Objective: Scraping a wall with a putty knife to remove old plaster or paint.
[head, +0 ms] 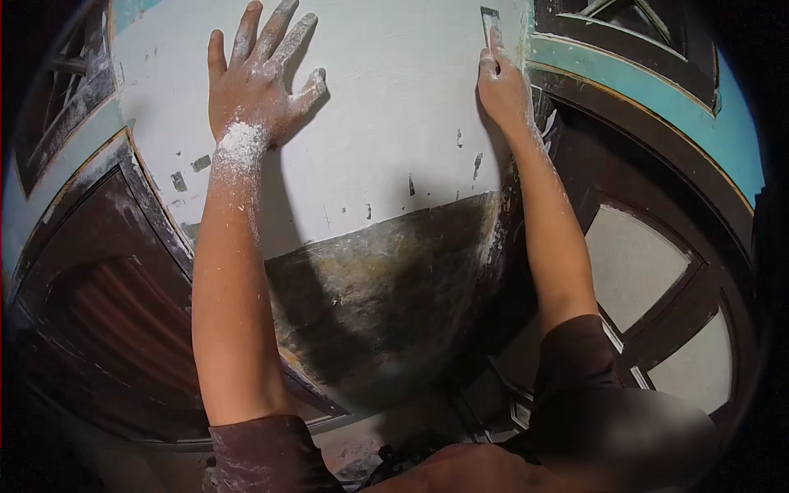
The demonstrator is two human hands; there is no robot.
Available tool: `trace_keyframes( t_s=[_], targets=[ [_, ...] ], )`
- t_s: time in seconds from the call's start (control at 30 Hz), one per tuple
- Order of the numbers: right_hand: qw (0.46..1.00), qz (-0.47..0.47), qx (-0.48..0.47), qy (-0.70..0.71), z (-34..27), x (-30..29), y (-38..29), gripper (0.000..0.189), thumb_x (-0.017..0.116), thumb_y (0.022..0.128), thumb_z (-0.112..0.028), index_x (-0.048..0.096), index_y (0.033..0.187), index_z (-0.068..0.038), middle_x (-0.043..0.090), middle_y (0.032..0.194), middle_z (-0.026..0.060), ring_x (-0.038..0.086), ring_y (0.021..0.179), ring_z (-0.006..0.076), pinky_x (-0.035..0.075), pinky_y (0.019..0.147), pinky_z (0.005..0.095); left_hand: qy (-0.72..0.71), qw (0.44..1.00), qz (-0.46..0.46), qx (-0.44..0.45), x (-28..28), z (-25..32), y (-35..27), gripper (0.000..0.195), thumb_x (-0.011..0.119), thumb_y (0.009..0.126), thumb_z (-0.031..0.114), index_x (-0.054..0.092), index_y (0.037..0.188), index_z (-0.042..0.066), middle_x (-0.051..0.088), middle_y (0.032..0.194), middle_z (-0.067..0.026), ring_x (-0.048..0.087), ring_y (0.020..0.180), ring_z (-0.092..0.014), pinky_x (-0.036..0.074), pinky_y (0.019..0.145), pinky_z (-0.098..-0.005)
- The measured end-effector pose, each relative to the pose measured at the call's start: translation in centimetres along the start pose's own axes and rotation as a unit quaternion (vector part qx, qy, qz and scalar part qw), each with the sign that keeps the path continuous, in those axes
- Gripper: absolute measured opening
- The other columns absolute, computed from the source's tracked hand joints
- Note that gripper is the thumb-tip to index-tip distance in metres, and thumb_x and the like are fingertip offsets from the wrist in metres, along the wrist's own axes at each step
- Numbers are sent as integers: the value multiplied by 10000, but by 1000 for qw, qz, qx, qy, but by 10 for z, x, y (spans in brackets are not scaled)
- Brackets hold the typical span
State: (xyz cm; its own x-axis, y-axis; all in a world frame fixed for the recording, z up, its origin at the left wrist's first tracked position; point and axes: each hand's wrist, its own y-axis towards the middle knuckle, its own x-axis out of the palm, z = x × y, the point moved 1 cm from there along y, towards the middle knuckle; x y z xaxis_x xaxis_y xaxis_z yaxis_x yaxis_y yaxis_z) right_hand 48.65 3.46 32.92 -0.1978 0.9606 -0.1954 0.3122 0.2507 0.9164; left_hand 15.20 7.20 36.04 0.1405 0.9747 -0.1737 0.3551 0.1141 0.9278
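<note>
White plaster or filler coats the upper part of the wall (382, 111) before me; several small dark patches show near its lower edge. My left hand (262, 80) lies against this white surface at the upper left, fingers spread, with white powder on the fingers and wrist. At the upper right, my right hand (502, 86) is closed around a small scraper or putty knife (491, 24), its blade pointing up near the white area's right edge. Below the white area the wall has a dark, stained band (382, 277).
A dark wooden door (117, 296) with a raised panel stands at the left. Another dark frame with pale panels (638, 268) is at the right. Turquoise painted wall (653, 83) borders the frames. A blurred dark rounded shape (629, 437) is at the lower right.
</note>
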Motion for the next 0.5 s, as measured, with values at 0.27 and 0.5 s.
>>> trace_keyframes(
  t_s=[0.27, 0.5],
  targets=[
    [998, -42, 8, 47, 3, 1, -54, 549, 437, 1074, -351, 381, 1598, -198, 583, 1402, 292, 559, 1300, 483, 439, 1104, 459, -30, 997, 65, 10, 20, -13, -6, 677, 529, 964, 595, 315, 1592, 458, 222, 1697, 173, 183, 1578, -163, 89, 1302, -505],
    [999, -29, -35, 16, -8, -8, 15, 530, 420, 1080, -413, 442, 1564, -196, 646, 1285, 313, 607, 1222, 476, 463, 1064, 462, 10, 999, 45, 1, 15, -14, -5, 666, 535, 966, 613, 316, 1583, 490, 227, 1694, 183, 207, 1573, -161, 116, 1301, -506]
  ],
)
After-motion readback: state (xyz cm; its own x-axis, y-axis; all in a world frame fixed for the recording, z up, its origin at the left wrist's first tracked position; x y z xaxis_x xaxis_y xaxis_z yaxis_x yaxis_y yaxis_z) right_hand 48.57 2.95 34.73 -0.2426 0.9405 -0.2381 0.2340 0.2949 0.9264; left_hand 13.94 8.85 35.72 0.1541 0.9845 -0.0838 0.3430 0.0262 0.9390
